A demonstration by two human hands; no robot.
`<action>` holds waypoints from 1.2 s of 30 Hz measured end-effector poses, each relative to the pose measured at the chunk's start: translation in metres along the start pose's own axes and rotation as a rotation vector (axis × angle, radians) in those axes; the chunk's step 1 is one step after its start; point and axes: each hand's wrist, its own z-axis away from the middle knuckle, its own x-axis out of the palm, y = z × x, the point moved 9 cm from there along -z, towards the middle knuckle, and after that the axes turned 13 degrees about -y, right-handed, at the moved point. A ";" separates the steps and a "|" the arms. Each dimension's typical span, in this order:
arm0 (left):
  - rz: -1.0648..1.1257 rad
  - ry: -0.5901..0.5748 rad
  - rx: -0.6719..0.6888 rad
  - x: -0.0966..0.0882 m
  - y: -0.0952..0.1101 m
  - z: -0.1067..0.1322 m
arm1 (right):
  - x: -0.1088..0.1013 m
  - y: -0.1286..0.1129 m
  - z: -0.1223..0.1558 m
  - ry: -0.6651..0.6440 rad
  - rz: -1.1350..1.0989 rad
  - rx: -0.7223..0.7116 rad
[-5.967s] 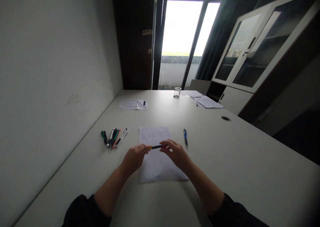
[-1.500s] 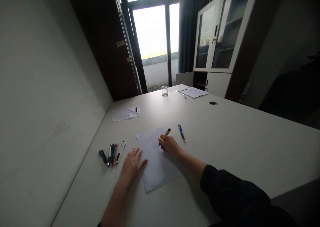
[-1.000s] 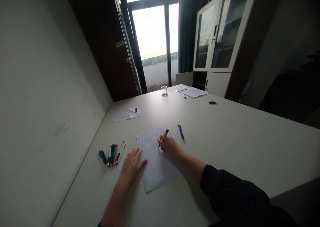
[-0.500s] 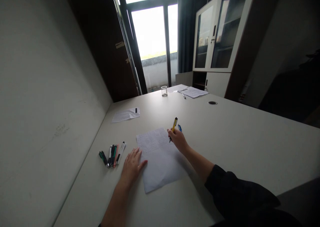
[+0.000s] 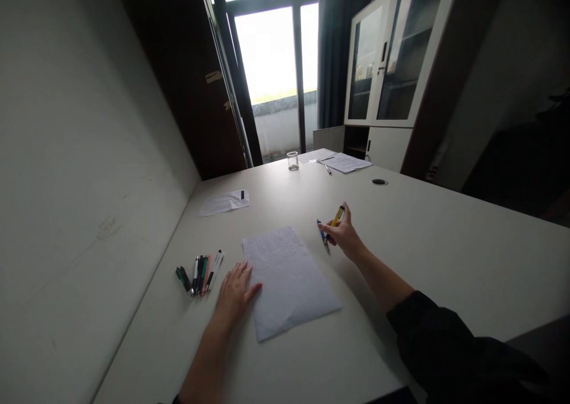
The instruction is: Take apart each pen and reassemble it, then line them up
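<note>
My right hand [image 5: 345, 235] is closed on a yellow pen [image 5: 338, 215], held off the right side of the paper. Just beside those fingers a blue pen [image 5: 321, 233] lies on the table, partly hidden by the hand. A white sheet of paper [image 5: 291, 291] lies in front of me, with rows of handwriting on its upper part. My left hand [image 5: 235, 294] rests flat with spread fingers at the sheet's left edge, the fingertips and thumb touching it.
Several pens [image 5: 202, 274] lie in a group left of my left hand, near the wall. Farther off are a creased paper [image 5: 226, 203], a clear glass [image 5: 293, 161], a stack of papers [image 5: 348, 163] with a pen [image 5: 328, 169], and a round cable hole [image 5: 379, 182] in the white table [image 5: 445, 244].
My right hand has moved right with the yellow pen, off the written sheet to the blue pen, and the pen's top now leans more to the right. My left hand stays put.
</note>
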 end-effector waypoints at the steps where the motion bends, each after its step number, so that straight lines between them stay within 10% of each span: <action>1: 0.002 -0.002 -0.002 0.000 0.000 0.000 | -0.005 0.003 -0.001 0.010 -0.008 0.011; 13: 0.005 0.012 0.004 -0.003 0.001 0.001 | -0.051 0.030 -0.010 0.080 -0.035 0.067; 36: 0.003 -0.018 -0.010 -0.004 0.004 0.001 | -0.022 0.026 -0.005 -0.177 0.082 0.115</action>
